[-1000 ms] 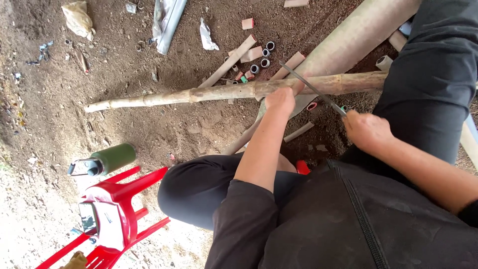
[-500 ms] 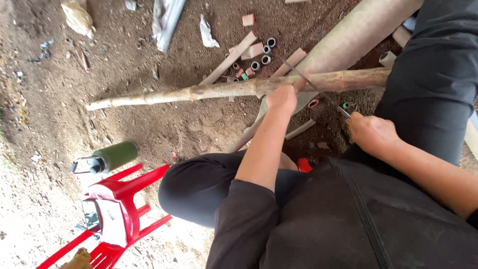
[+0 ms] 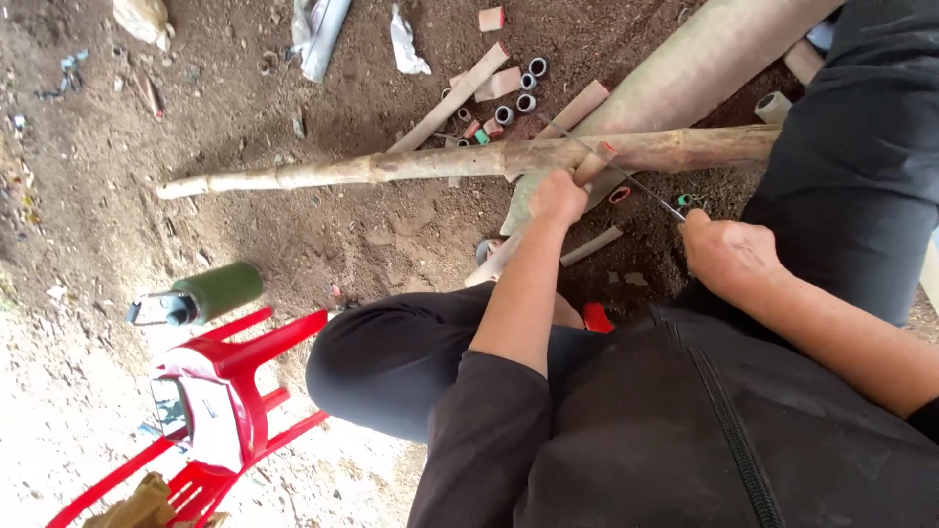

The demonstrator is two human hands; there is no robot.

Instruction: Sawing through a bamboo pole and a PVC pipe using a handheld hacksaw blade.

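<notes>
Bamboo pole on littered dirt ground (red stool nearby)

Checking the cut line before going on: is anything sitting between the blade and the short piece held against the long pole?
Nothing visible does. The thin blade in the right hand already lies across the short piece, which the left hand presses against the long pole. Offcuts lie beyond.

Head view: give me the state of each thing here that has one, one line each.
Left hand: closed around a short bamboo piece, pressing it on the pole.
Right hand: gripping a thin saw blade, set across that piece.
Long pole: lying flat on the dirt.
Green bottle: on its side.
Red chair: tipped over.
Cut rings: loose, scattered.
</notes>
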